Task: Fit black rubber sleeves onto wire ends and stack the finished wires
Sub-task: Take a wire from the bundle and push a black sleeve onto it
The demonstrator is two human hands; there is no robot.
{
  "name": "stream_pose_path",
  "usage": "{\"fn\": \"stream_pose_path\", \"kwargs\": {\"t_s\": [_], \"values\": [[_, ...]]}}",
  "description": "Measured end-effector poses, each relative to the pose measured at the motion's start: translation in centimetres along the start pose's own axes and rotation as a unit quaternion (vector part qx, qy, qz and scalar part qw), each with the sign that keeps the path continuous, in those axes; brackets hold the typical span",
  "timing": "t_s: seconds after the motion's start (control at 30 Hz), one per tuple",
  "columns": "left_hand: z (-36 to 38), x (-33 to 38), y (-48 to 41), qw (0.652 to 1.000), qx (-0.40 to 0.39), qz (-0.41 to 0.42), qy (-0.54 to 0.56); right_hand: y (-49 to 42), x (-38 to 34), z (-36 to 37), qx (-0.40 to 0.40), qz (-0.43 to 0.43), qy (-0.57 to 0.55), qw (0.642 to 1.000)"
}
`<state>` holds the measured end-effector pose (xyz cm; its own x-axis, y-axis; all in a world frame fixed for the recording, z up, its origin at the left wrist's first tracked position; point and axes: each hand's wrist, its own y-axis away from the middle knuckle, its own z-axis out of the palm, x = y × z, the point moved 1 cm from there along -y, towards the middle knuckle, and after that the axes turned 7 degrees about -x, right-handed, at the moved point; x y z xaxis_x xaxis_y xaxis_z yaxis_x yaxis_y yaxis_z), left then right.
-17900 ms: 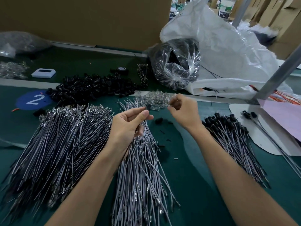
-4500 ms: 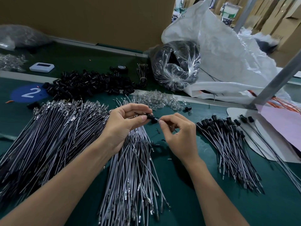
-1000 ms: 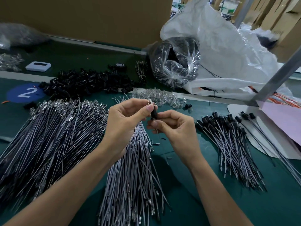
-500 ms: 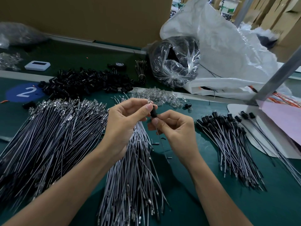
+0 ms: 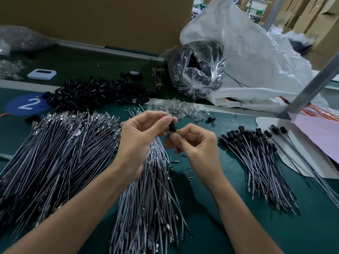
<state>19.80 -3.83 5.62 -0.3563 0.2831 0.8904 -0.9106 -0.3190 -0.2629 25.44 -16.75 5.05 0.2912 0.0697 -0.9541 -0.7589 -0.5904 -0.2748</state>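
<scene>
Above the bench (image 5: 201, 209) middle, my left hand (image 5: 139, 138) pinches the short black rubber sleeve (image 5: 172, 126) nearly upright; my right hand (image 5: 197, 143) pinches the thin grey wire (image 5: 181, 160) just below, in line.

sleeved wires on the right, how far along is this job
Early on, it seems. Done: the finished stack lies at the right. In hand: the left hand pinches a black sleeve while the right hand pinches the wire under it. Left: two far larger lots of bare wires, the left pile and the middle pile, plus a heap of loose sleeves.
</scene>
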Motion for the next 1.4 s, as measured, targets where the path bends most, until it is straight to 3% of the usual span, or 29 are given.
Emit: {"fn": "stream_pose_path", "kwargs": {"t_s": [0.43, 0.9, 1.07, 1.4], "values": [[-0.1, -0.1, -0.1, 1.0, 0.002, 0.003, 0.001, -0.1, 0.3, 0.0, -0.003, -0.004, 0.003, 1.0], [-0.6, 0.1, -0.2, 0.994, -0.005, 0.088, -0.072, 0.1, 0.6, 0.3, 0.009, -0.05, 0.01, 0.999], [-0.6, -0.3, -0.2, 0.993, -0.008, 0.078, -0.084, 0.3, 0.7, 0.6, -0.009, -0.052, 0.02, 0.998], [0.2, -0.8, 0.1, 0.995, -0.059, 0.001, -0.085, 0.3, 0.7, 0.0, 0.044, -0.088, 0.061, 0.993]]}}
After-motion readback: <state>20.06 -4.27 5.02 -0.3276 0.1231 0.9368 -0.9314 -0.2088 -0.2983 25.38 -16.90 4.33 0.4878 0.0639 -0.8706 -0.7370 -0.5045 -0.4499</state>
